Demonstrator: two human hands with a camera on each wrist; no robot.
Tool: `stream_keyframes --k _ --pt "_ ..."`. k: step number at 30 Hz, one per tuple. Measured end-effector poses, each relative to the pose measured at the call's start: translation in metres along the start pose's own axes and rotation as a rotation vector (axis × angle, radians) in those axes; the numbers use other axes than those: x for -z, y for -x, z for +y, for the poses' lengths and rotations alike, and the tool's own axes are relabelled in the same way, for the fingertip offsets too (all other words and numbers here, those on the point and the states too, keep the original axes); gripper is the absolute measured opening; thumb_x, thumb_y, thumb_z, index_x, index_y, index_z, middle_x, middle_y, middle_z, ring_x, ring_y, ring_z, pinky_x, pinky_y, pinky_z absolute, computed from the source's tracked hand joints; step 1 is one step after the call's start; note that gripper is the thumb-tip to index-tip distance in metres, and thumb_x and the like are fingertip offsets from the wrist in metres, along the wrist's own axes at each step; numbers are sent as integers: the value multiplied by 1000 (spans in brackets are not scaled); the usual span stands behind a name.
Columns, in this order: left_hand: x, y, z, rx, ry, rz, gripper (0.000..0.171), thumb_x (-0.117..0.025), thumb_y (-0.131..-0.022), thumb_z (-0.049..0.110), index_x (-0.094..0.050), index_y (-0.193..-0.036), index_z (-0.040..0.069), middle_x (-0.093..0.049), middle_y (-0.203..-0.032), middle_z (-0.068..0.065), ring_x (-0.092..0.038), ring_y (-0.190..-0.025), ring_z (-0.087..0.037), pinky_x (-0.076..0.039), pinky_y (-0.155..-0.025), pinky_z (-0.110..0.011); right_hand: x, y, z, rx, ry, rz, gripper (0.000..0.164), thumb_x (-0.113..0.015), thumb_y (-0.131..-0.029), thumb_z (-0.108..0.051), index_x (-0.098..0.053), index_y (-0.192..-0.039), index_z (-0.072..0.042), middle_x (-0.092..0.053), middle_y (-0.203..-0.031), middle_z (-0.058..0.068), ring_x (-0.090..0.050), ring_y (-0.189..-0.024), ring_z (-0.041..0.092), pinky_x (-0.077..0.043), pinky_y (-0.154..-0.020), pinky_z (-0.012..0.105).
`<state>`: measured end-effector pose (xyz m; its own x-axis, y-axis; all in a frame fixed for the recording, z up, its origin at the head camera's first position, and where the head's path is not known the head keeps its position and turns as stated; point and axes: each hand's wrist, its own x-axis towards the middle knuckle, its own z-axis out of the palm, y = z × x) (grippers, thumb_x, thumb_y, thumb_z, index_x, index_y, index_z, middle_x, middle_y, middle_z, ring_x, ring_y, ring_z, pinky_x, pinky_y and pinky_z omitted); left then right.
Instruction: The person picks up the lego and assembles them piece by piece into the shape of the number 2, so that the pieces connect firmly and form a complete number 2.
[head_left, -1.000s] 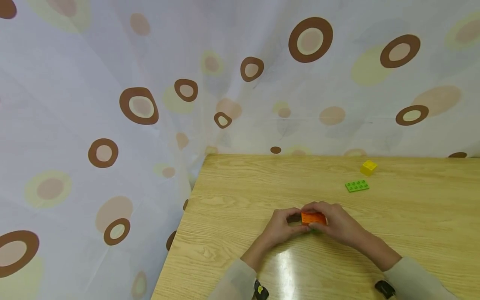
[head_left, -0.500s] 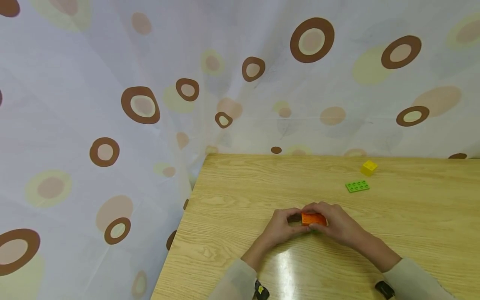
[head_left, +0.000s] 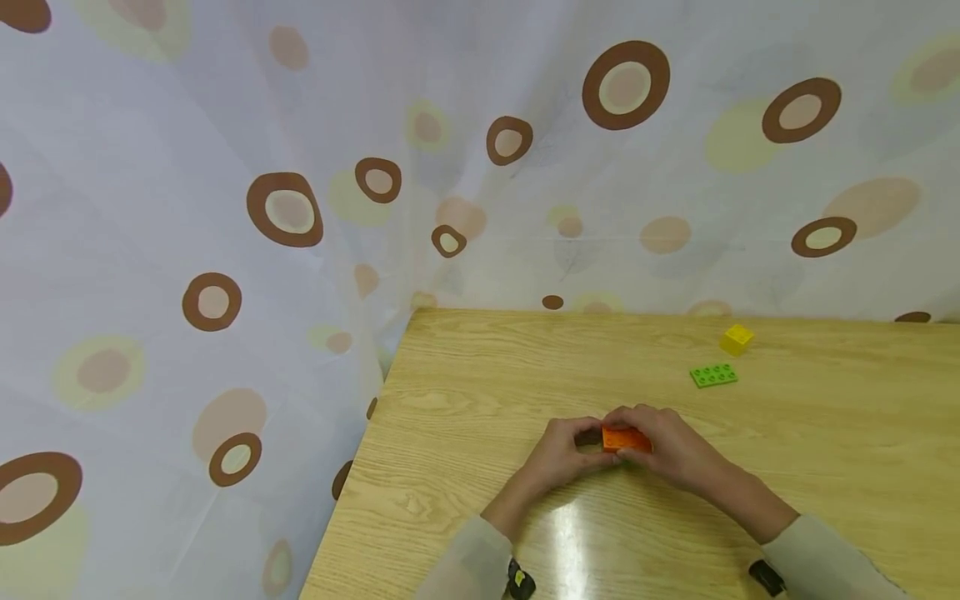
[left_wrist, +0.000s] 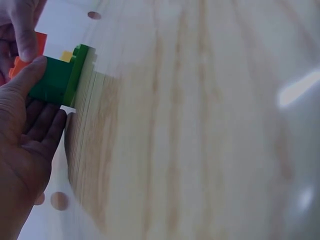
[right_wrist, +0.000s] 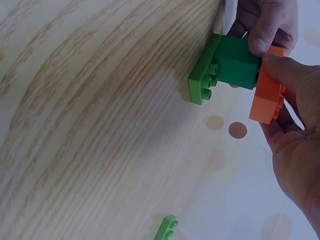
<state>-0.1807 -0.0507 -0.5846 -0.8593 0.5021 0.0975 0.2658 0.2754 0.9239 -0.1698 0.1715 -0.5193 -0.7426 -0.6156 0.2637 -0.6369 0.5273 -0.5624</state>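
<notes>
An orange toy brick lies across the top of a dark green block, which stands on a light green studded plate on the table. My right hand grips the orange brick between thumb and fingers. From the other side my left hand holds the dark green block, its thumb near the joint with the orange brick. A narrow dark gap shows between orange and green in the right wrist view; I cannot tell how firmly they fit. In the head view the hands and orange brick hide most of the green parts.
Farther back on the wooden table lie a second light green plate and a yellow brick. A patterned curtain hangs along the table's back and left edges.
Both hands stay in place on the orange brick and green block. The head view has shifted very slightly; nothing is taken up or let go.
</notes>
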Motion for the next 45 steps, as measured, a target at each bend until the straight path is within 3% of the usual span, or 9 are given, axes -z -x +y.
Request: stream_keyframes --k 11,20,32,39,45 --pt "1 2 0 -10 -9 18 33 -85 -93 25 -77 -123 16 -76 -121 11 -68 -113 1 -54 -98 -19 1 -4 -5 -1 31 -32 39 -88 -84 -3 -72 -120 -10 -73 -109 1 -69 -93 17 -61 -79 38" --pt "4 -1 -1 -42 -23 31 34 -86 -92 24 -77 -124 14 -76 -120 10 -68 -112 1 -55 -96 -19 1 -9 -5 44 63 5 40 -90 -81 -2 -72 -117 -9 -73 -105 2 -69 -91 17 -60 -77 37" --pt "1 3 -2 8 -2 21 37 -88 -90 21 -76 -124 15 -76 -119 12 -68 -111 2 -55 -97 -19 -2 -5 2 18 30 -24 44 -88 -85 -4 -72 -125 -9 -74 -113 2 -69 -95 17 -59 -81 40" --pt "-2 0 0 -16 -37 4 36 -87 -90 22 -75 -124 14 -76 -120 9 -67 -114 2 -53 -98 -18 0 1 1 48 21 54 46 -89 -82 -2 -72 -125 -10 -75 -113 2 -70 -94 17 -60 -79 38" --pt "-1 -1 1 6 -45 -8 41 -88 -90 22 -74 -127 13 -75 -122 9 -67 -115 1 -53 -98 -17 3 3 0 71 7 75 48 -90 -81 0 -72 -125 -8 -75 -114 4 -72 -95 19 -61 -78 35"
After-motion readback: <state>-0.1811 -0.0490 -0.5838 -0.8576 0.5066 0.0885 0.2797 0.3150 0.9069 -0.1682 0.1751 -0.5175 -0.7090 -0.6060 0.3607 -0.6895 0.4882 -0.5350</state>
